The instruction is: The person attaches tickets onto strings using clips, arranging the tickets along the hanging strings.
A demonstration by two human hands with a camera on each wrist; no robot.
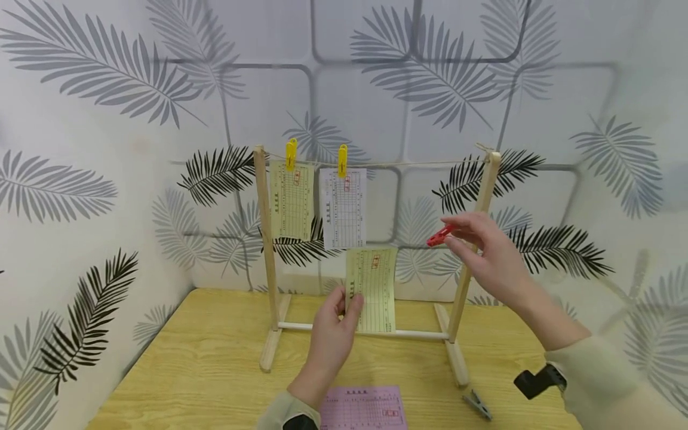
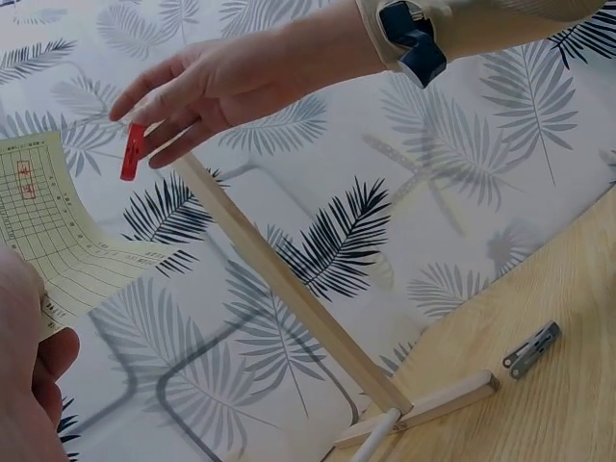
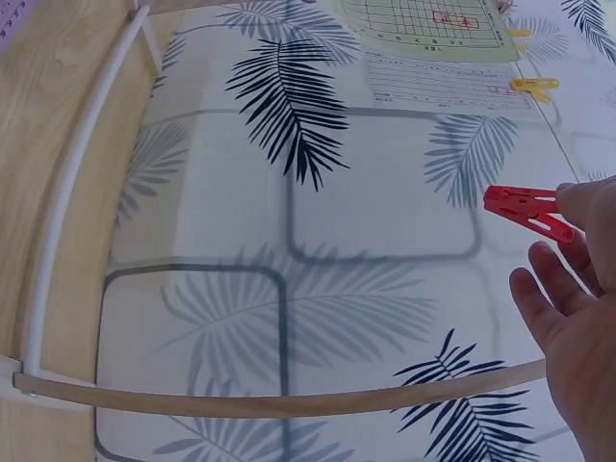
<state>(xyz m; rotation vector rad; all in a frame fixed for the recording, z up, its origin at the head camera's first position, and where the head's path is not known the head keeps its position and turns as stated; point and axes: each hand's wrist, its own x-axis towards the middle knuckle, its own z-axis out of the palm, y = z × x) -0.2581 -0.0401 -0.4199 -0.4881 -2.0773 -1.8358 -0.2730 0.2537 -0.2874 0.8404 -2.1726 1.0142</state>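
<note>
My left hand pinches the left edge of a yellow-green printed form, raised in front of the rack below the string. A red clothespin sits between the thumb and fingers of my right hand, near the rack's right post. In the right wrist view the red clothespin points away from the fingertips. On the string, one yellow clothespin clips a yellow-green form, and another yellow clothespin clips a white form.
The wooden rack stands on the wood-grain table, close to the leaf-patterned wall. A purple form lies at the table's front. By the rack's right foot lies a grey clothespin.
</note>
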